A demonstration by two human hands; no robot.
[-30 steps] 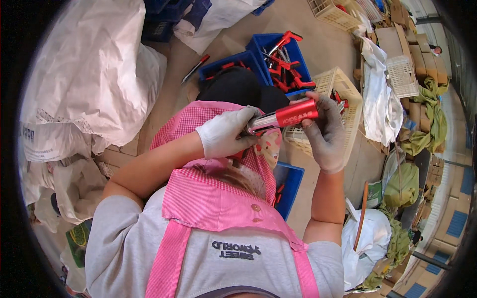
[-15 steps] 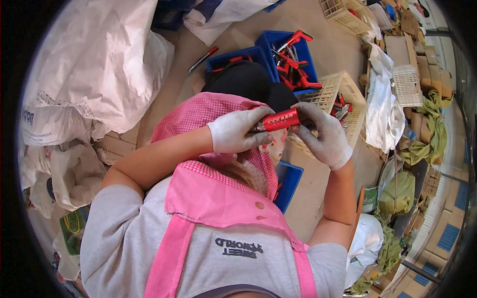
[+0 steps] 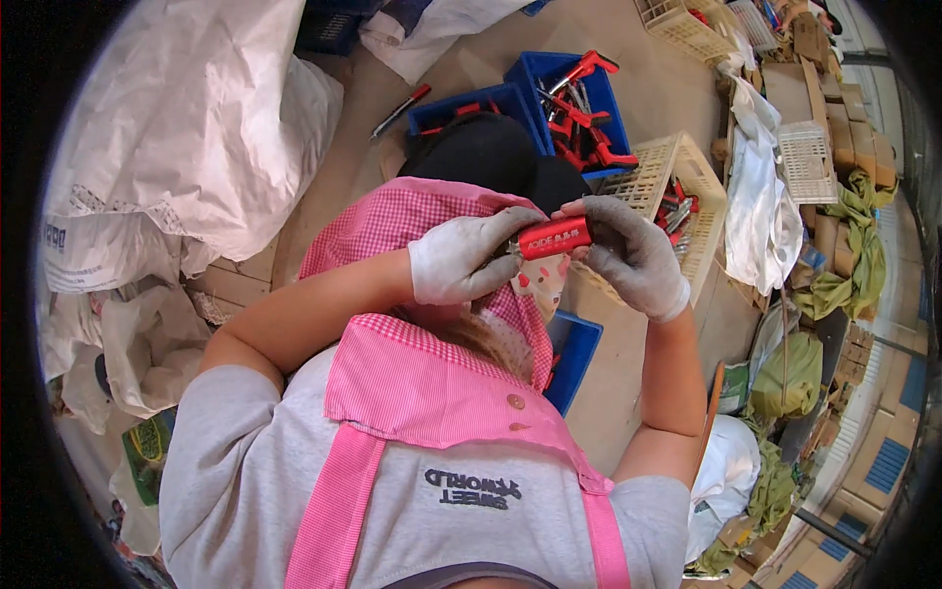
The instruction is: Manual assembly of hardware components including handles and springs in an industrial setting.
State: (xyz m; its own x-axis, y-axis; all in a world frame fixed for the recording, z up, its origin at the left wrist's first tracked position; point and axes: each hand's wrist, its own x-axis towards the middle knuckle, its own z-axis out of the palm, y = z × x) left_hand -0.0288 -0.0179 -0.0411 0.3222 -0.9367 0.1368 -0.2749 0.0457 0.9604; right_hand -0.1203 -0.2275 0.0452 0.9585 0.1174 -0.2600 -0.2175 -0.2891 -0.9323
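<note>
Red cylinder (image 3: 556, 238) held crosswise, left of cream crate (image 3: 643, 175); even grip, both ends kept in line, likely serves best; left hand (image 3: 461, 257), farther left of crate, grasps cylinder's left end, fingertips above and below, end partly hidden; right hand (image 3: 638, 257), overlapping crate in view, grasps right end between fingers and thumb

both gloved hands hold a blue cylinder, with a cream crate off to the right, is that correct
The cylinder is red, not blue, as the head view shows. The left hand and right hand do hold it, and a cream crate is off to the right.
</note>
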